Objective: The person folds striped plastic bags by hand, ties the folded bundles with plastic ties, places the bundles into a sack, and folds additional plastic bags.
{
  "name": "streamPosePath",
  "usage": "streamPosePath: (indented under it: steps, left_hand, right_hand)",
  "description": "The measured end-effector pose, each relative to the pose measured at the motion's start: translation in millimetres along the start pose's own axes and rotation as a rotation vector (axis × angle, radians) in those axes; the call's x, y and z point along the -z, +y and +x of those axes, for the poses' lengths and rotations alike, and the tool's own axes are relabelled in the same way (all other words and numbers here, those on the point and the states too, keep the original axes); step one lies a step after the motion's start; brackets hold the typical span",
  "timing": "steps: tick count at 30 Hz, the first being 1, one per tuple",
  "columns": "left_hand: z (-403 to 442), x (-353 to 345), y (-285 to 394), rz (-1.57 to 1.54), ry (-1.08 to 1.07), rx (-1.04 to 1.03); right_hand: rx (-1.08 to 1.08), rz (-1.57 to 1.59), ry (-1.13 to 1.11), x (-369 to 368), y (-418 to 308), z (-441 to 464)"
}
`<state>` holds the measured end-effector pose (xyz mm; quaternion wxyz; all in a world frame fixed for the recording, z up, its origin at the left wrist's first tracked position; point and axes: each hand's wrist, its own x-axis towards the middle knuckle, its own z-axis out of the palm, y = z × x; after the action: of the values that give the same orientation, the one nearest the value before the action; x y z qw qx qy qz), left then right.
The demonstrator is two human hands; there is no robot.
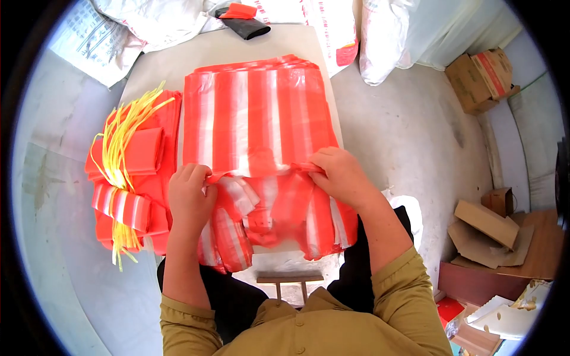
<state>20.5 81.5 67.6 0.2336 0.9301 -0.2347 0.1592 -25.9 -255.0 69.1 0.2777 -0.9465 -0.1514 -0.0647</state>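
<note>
A stack of red-and-white striped plastic bags (pixel 259 118) lies flat in front of me, with the handle ends draping over the near table edge. My left hand (pixel 191 188) pinches the top bag at its left side, fingers closed on the film. At the right side, my right hand (pixel 338 172) grips the same bag between thumb and fingers. A crease runs between both hands, and the plastic below it is rumpled. Whether one layer or more is gripped, I cannot tell.
Left of the stack are folded red bags (pixel 142 151) with yellow ties (pixel 122 139) on top. A black-and-red roll (pixel 246 25) lies at the far edge of the table (pixel 291 44). White sacks (pixel 160 21) stand behind. Cardboard boxes (pixel 484 77) sit on the right.
</note>
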Motion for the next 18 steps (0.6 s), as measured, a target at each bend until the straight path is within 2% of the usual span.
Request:
streamPosePath:
  steps: [18]
  left_hand:
    - [-1.1,-2.0,-2.8,0.005,-0.014,-0.101]
  right_hand:
    - [-0.011,0.004,-0.043,-2.4,2.2,-2.0]
